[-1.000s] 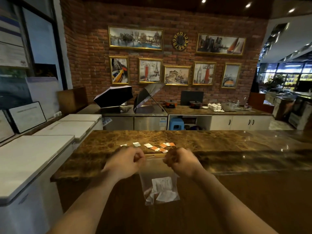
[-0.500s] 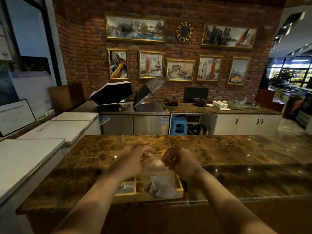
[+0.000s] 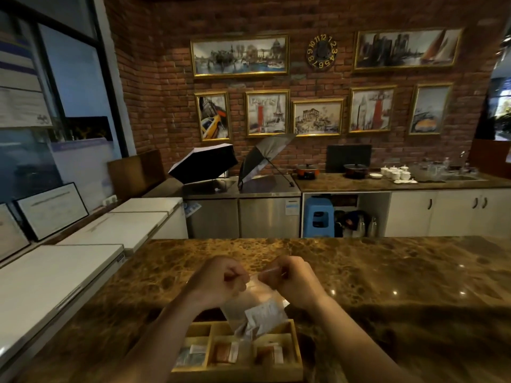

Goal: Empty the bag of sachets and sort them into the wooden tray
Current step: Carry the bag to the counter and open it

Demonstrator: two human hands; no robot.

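Note:
A clear plastic bag (image 3: 249, 305) hangs between my hands above the brown marble counter. White sachets (image 3: 261, 316) sit in its lower part. My left hand (image 3: 218, 280) pinches the left side of the bag's top edge. My right hand (image 3: 293, 280) pinches the right side. Below the bag lies the wooden tray (image 3: 296, 344) with several compartments. Its near row holds bluish-white sachets (image 3: 193, 355) at the left, orange ones (image 3: 224, 353) in the middle and brown ones (image 3: 269, 353) at the right. The bag's bottom hangs over the tray's far row.
The marble counter (image 3: 387, 272) stretches wide to the right and far side. White chest lids (image 3: 55, 272) adjoin it on the left. Behind stand steel units with two open umbrellas (image 3: 204, 167), a back counter with pots and cups, and a brick wall with pictures.
My view has dropped toward the counter, bringing the tray near the bottom edge. My hands have drawn closer together at the bag's top, and the bag has tilted.

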